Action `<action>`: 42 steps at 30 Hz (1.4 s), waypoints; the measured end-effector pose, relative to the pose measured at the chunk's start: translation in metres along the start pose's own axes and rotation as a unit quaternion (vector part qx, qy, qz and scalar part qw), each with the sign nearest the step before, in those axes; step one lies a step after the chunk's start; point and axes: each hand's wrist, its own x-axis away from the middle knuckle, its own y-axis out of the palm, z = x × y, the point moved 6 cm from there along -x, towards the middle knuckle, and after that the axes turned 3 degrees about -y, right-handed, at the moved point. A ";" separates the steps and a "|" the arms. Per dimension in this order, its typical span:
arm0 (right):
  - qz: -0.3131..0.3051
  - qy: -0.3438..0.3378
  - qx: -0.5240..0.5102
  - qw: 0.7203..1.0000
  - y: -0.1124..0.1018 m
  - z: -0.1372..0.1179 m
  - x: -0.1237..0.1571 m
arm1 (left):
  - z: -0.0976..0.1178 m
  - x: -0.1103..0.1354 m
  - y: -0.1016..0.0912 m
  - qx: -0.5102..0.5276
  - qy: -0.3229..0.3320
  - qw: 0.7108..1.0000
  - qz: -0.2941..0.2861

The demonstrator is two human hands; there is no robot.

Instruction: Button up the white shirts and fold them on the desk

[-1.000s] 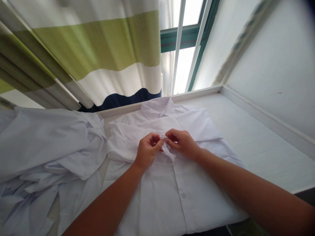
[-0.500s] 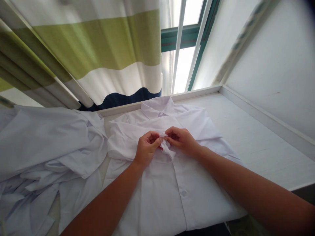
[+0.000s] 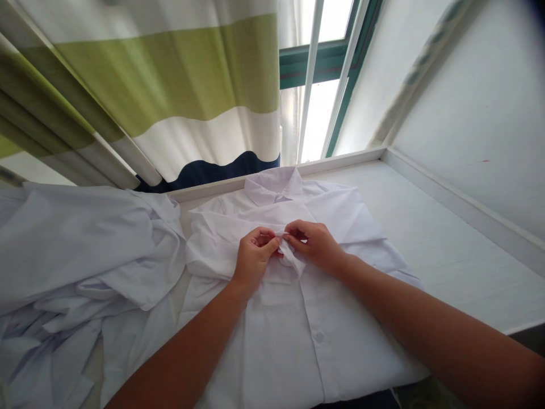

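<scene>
White shirt [image 3: 275, 332] lies beneath left hand [image 3: 254, 255] and right hand [image 3: 314, 243], collar [image 3: 263, 190] beyond them. Both pinch one fold [image 3: 292, 259] of its cloth.

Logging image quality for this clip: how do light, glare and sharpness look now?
Head view: the window is blown out to white; head view: the curtain looks backlit; head view: left hand and right hand look fairly sharp, but white folds of the shirt blend together; head view: the picture's top right corner darkens.
</scene>
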 end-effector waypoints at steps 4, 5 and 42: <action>-0.004 0.015 0.008 1.000 0.002 0.003 -0.001 | -0.001 0.000 0.000 -0.013 -0.009 1.000 0.017; -0.006 0.019 0.008 1.000 0.002 0.004 -0.001 | -0.001 0.000 0.000 -0.017 -0.011 1.000 0.018; -0.053 0.063 -0.090 0.993 -0.002 0.003 0.004 | 0.004 0.009 0.006 -0.190 0.048 0.980 -0.044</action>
